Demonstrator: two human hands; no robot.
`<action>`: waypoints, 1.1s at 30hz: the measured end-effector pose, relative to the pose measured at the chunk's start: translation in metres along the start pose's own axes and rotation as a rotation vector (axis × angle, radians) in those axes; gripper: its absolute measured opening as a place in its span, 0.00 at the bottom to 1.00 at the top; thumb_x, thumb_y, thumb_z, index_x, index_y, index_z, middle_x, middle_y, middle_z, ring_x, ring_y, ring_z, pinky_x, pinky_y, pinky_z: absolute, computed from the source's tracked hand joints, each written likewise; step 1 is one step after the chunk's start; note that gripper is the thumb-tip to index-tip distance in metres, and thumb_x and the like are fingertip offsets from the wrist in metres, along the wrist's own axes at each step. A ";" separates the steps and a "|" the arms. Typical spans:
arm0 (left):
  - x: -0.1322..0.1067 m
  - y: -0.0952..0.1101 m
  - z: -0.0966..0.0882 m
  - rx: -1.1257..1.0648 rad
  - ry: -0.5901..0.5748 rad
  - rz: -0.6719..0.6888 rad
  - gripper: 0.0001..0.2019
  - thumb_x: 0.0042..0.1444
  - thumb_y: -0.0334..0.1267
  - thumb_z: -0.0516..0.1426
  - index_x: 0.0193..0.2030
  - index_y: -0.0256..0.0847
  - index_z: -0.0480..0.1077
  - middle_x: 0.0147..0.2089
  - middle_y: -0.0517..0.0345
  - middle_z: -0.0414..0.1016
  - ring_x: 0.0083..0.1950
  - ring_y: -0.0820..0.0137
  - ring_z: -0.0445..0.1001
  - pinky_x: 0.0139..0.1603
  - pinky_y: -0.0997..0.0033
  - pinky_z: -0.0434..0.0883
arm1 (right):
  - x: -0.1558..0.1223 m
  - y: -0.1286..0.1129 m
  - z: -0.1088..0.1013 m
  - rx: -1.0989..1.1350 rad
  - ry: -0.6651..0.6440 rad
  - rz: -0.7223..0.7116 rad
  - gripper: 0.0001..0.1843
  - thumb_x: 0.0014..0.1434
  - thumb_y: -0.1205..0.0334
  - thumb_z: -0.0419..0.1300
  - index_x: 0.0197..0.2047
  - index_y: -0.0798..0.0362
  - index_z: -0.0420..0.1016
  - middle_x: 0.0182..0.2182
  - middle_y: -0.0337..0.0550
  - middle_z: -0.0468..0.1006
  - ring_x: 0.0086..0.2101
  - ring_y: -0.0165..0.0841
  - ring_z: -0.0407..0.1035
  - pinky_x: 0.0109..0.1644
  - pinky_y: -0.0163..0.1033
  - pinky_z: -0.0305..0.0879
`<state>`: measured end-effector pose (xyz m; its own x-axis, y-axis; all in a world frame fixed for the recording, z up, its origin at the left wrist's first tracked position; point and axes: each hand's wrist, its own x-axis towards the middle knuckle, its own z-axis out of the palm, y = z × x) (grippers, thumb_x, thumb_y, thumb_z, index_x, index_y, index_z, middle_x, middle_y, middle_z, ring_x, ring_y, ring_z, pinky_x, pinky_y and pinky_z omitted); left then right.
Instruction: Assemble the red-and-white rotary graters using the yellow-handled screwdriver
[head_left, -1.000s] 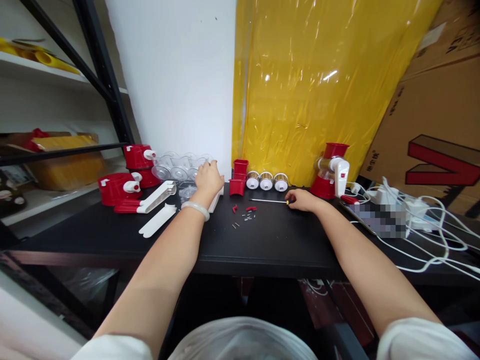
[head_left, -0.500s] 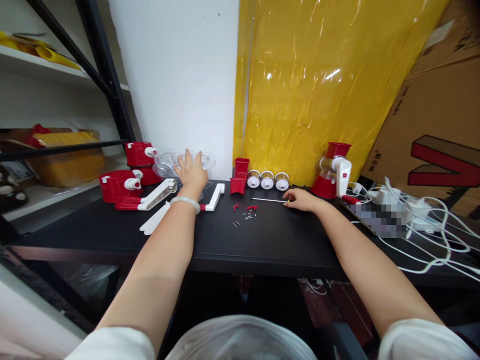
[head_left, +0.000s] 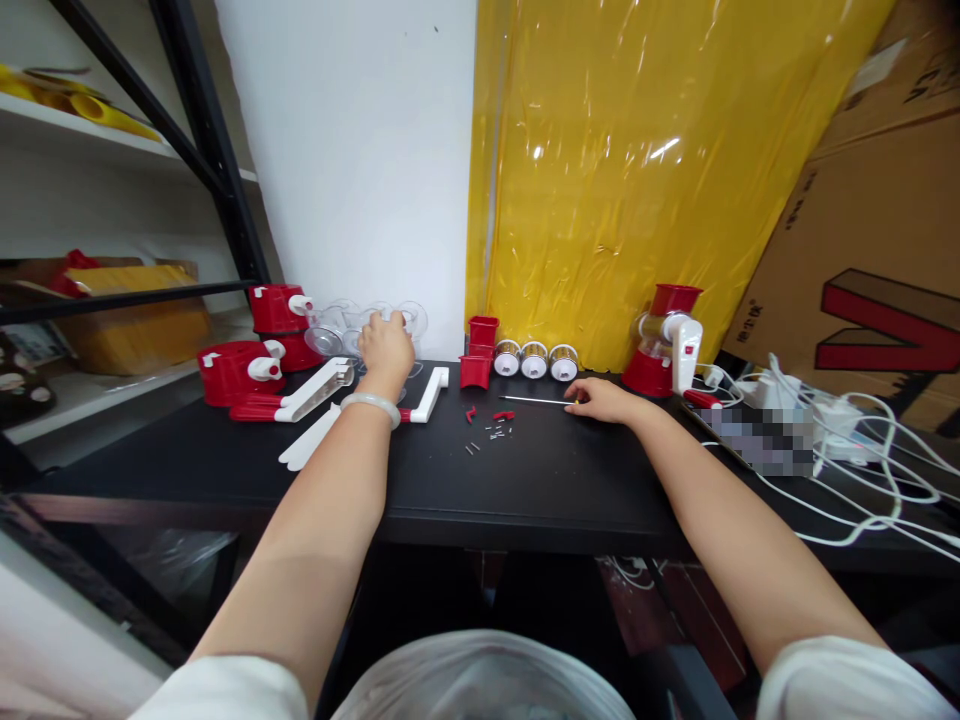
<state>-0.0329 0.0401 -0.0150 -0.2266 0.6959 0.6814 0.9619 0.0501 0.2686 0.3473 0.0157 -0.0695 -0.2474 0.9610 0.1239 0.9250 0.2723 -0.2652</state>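
My left hand [head_left: 386, 352] reaches to the back of the table, its fingers bent down over a group of clear plastic parts [head_left: 341, 318]; the fingertips are partly hidden behind the hand. My right hand [head_left: 598, 400] rests on the tabletop, closed around the handle of a screwdriver [head_left: 536, 401], whose thin shaft points left. Between the hands lie small red pieces [head_left: 504, 415] and several small metal pins or screws [head_left: 496, 433]. Behind them stand red plastic hoppers [head_left: 475, 368] and three metal drums with white ends [head_left: 534, 360].
Red grinder bases [head_left: 238, 375] and white crank handles [head_left: 319, 390] lie at the left. At the right stands an assembled red and white rotary grater [head_left: 654, 350], near a phone [head_left: 757, 440] and tangled white cables [head_left: 892, 460]. A black shelf post [head_left: 206, 130] rises at the left.
The fingers of my left hand, spread above the clear plastic parts before, have come down and curled in among them. My right hand and the screwdriver have stayed in place.
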 end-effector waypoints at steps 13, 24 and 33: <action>0.003 0.001 0.005 -0.068 -0.039 0.066 0.14 0.63 0.34 0.45 0.51 0.40 0.68 0.52 0.43 0.67 0.47 0.60 0.72 0.49 0.63 0.67 | -0.001 -0.002 -0.002 -0.004 -0.039 0.013 0.20 0.55 0.53 0.65 0.49 0.55 0.76 0.43 0.49 0.78 0.40 0.35 0.74 0.45 0.35 0.67; 0.002 0.017 -0.010 -0.171 0.124 0.035 0.13 0.63 0.37 0.47 0.52 0.43 0.65 0.53 0.45 0.67 0.54 0.57 0.69 0.55 0.60 0.66 | -0.001 0.000 0.000 0.018 -0.018 0.003 0.19 0.54 0.53 0.66 0.47 0.53 0.76 0.41 0.46 0.79 0.39 0.34 0.73 0.43 0.35 0.67; -0.005 0.035 -0.020 -0.346 0.273 0.155 0.11 0.66 0.40 0.47 0.51 0.39 0.62 0.55 0.44 0.66 0.58 0.61 0.66 0.59 0.62 0.64 | -0.001 0.003 -0.001 -0.076 -0.038 -0.007 0.06 0.55 0.61 0.64 0.37 0.52 0.76 0.35 0.41 0.77 0.35 0.31 0.71 0.37 0.32 0.63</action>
<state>-0.0010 0.0241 0.0043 -0.1605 0.4604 0.8731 0.8906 -0.3137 0.3292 0.3508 0.0159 -0.0692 -0.2637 0.9605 0.0889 0.9420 0.2763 -0.1907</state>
